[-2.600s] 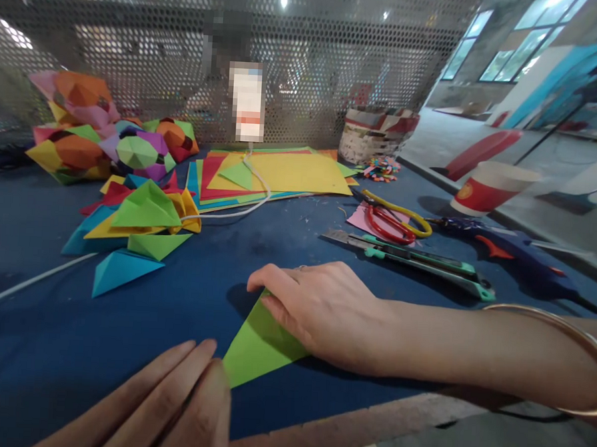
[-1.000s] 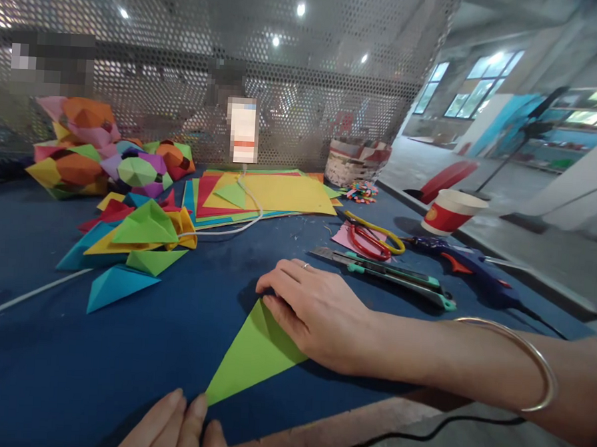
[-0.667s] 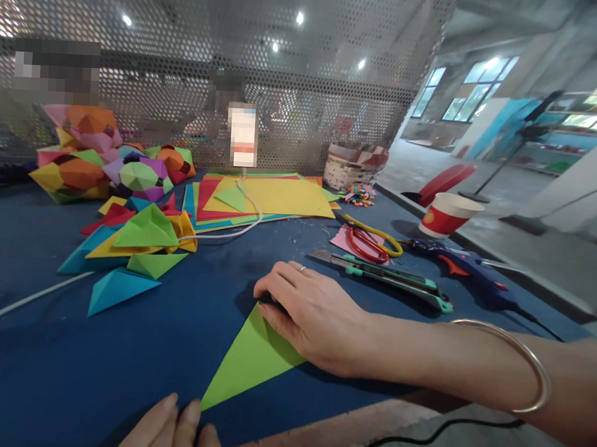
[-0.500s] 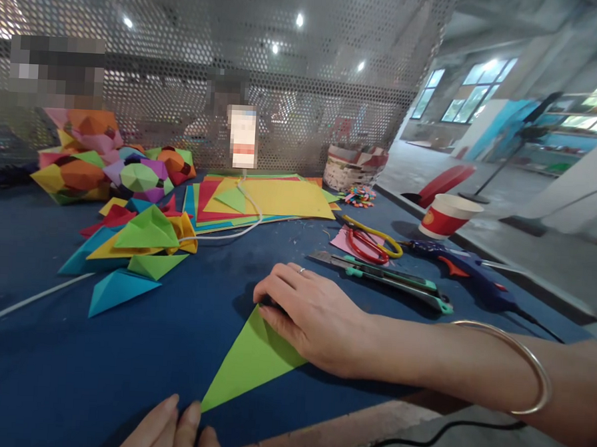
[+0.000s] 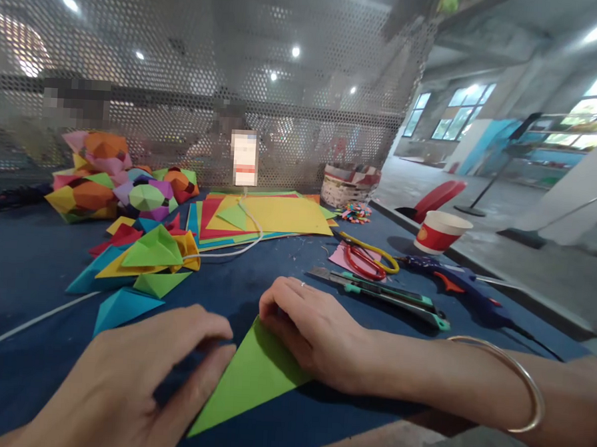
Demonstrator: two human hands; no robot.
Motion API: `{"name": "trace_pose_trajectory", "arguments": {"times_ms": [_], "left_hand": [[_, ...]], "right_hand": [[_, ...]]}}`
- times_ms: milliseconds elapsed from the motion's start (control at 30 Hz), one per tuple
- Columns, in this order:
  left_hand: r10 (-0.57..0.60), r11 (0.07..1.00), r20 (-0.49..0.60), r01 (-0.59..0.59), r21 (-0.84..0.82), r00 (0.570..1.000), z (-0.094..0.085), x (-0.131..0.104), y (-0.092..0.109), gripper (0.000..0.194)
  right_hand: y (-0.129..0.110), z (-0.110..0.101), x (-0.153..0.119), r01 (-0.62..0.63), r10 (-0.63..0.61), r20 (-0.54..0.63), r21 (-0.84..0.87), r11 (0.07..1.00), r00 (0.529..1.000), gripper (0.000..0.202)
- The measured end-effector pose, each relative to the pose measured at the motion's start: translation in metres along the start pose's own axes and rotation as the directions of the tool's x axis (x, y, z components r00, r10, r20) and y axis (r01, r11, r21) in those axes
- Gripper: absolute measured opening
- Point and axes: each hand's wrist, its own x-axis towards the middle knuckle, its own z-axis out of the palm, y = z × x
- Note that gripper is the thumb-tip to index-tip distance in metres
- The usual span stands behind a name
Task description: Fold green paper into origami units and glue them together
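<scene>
Left hand now off near corner of green paper.
Left grip gapes; right hand steadies paper, pinch unclear.

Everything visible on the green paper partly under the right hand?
The green paper looks thin, matte and bright; its visible part is roughly triangular, with straight edges and a sharp corner nearest the person. It seems flat on the blue tabletop. The right hand covers its right portion; the left hand is at its left edge, contact unclear.

A red-and-white paper cup and, farther back, a woven basket
</scene>
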Motion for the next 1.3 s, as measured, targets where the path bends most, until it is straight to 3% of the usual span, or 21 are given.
{"name": "trace_pose_trajectory", "arguments": {"times_ms": [100, 167, 367, 500, 600, 733, 833, 967, 1133, 1233, 1300], "left_hand": [[-0.225, 0.937, 0.144, 0.255, -0.239, 0.964, -0.001, 0.023, 0.004, 0.011], [-0.300, 0.848, 0.238, 0.372, -0.377, 0.924, 0.001, 0.027, 0.005, 0.016], [-0.331, 0.599, 0.466, 0.564, -0.568, 0.821, 0.012, 0.022, 0.002, 0.031], [-0.305, 0.417, 0.534, 0.615, -0.670, 0.789, 0.018, 0.021, 0.001, 0.037], [-0.333, 0.343, 0.528, 0.622, -0.704, 0.781, 0.019, 0.023, -0.005, 0.039], [-0.394, 0.372, 0.466, 0.601, -0.707, 0.792, 0.015, 0.031, -0.017, 0.042], [-0.406, 0.429, 0.427, 0.581, -0.692, 0.808, 0.015, 0.033, -0.026, 0.041], [-0.438, 0.506, 0.371, 0.566, -0.651, 0.819, 0.015, 0.032, -0.031, 0.042], [-0.417, 0.602, 0.384, 0.566, -0.563, 0.824, 0.013, 0.030, -0.029, 0.033], [-0.407, 0.721, 0.303, 0.506, -0.474, 0.862, 0.014, 0.027, -0.028, 0.026], [-0.353, 0.841, 0.192, 0.400, -0.364, 0.916, 0.017, 0.024, -0.027, 0.024]], "right_hand": [[-0.002, -0.002, -0.001, 0.097, -0.091, -0.171, 0.027, 0.995, 0.981, 0.017], [-0.004, -0.004, 0.000, 0.137, -0.129, -0.261, 0.014, 0.990, 0.957, 0.016], [-0.010, -0.006, -0.003, 0.311, -0.289, -0.316, 0.019, 0.950, 0.904, 0.010], [-0.009, -0.004, -0.005, 0.380, -0.360, -0.311, 0.007, 0.925, 0.880, 0.008], [-0.007, -0.004, -0.005, 0.464, -0.440, -0.289, 0.020, 0.885, 0.850, 0.010], [-0.005, -0.007, -0.004, 0.519, -0.509, -0.208, -0.009, 0.855, 0.835, 0.021], [-0.003, -0.008, -0.005, 0.545, -0.562, -0.087, -0.162, 0.823, 0.823, 0.019], [0.000, -0.009, -0.005, 0.508, -0.526, 0.018, -0.289, 0.811, 0.850, 0.018], [0.001, -0.012, -0.005, 0.480, -0.485, 0.043, -0.245, 0.842, 0.873, 0.018], [-0.001, -0.014, -0.007, 0.475, -0.474, 0.053, -0.188, 0.860, 0.879, 0.019], [-0.001, -0.014, -0.009, 0.467, -0.465, 0.053, -0.167, 0.868, 0.884, 0.019]]}}
